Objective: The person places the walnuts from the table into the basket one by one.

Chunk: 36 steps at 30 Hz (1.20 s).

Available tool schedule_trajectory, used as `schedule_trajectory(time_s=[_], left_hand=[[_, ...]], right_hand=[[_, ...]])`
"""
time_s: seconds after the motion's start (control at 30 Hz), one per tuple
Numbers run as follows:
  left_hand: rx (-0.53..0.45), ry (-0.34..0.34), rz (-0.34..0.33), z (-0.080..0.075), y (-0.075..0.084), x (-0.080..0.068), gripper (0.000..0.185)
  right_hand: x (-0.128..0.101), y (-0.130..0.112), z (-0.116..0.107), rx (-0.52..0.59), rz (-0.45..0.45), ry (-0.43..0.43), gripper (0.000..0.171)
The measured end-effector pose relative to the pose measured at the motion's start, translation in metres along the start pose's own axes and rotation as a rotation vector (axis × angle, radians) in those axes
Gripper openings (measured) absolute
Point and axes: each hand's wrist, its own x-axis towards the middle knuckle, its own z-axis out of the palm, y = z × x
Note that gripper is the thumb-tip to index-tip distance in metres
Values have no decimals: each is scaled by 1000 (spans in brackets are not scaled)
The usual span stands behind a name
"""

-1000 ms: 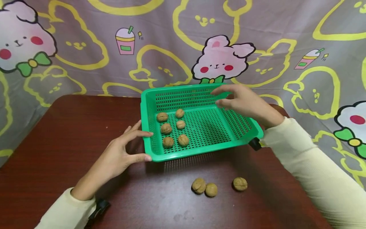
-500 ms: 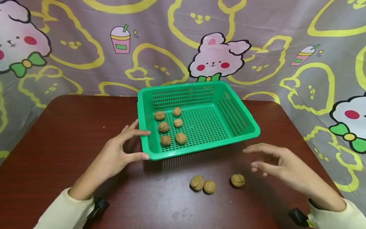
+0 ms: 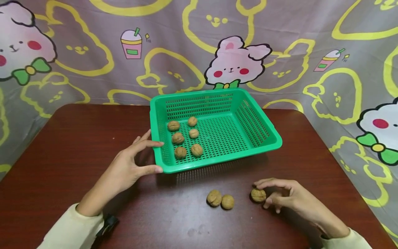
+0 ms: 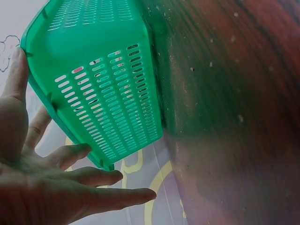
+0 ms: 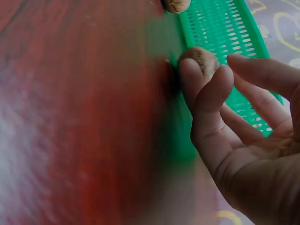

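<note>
Six nuts (image 3: 178, 138) lie in the green basket (image 3: 217, 159), in two rough rows at the end nearest the left hand (image 3: 124, 169); three more sit out on the table (image 3: 87, 145). Step in hand, as I judge it: picking up the single nut (image 3: 258, 195), which lies under the right hand's fingertips. Right hand (image 3: 293, 200) has fingers bent and parted about it, forefinger over its top, thumb at its near side; no firm hold shows, and the wrist view cannot settle how much they touch. Left hand is unclenched, thumb and forefinger laid over the rim, remaining fingers spread along the outside, seemingly steadying the basket. Next move probably calls for thumb and fingers to close round the nut's sides, then a lift clear of the rim, which stands beyond the right hand and to its left. Leftward of that hand, a larger nut (image 3: 214, 198) and a smaller, smoother one (image 3: 228, 202) sit side by side, touching or nearly. Shells tan, roundish, wrinkled, some with a plain seam; likely hard and apt to roll. Basket looks plastic: slotted walls, meshed floor, smooth flat lip. Table dark red-brown, grained, glossy under both hands.
</note>
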Motion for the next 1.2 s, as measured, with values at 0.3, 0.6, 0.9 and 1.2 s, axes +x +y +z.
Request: schedule_trajectory(time_s=[0.3,0.6,0.9,1.2], left_hand=[[-8,5,11,0,0,0,63],[-15,-4,-2,0,0,-1,62],[-15,-1,5,1,-1,0,63],[-19,-6,-3,0,0,-1,63]], right_hand=[[10,8,2,79,4,-80,36],[18,8,7,45,-58,-87,31],[26,-18,12,39,-173,-123,35],[49,-90,5,45,-103,-99,28]])
